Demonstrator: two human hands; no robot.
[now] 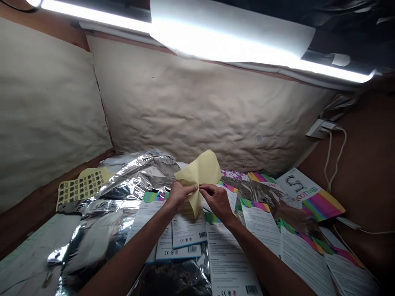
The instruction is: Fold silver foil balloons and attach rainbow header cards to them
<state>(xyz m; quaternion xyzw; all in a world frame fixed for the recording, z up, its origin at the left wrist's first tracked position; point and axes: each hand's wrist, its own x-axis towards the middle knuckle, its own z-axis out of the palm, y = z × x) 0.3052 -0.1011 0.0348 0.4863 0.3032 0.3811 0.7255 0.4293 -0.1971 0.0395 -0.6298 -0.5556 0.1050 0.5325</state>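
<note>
A cream padded wall (197, 111) closes the back, behind the pale yellow paper sheet (200, 174); a long white tube light (216, 41) runs above it. Left of that sheet, crumpled silver foil sheets (123, 185) cover the surface (21, 259); below and right of it lie white printed cards with rainbow-striped tops (262, 222), leaving little bare room. A yellow sticker sheet of dark squares (82, 187) lies well left. The left hand (177, 195) and right hand (217, 199) each have their grip pinched on the paper sheet's lower part, raised clear of the cards.

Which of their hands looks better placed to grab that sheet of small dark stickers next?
Probably the left hand: the sticker sheet lies to its side, past the silver foil. The right hand would have to cross over. Both pinch the yellow sheet.
</note>
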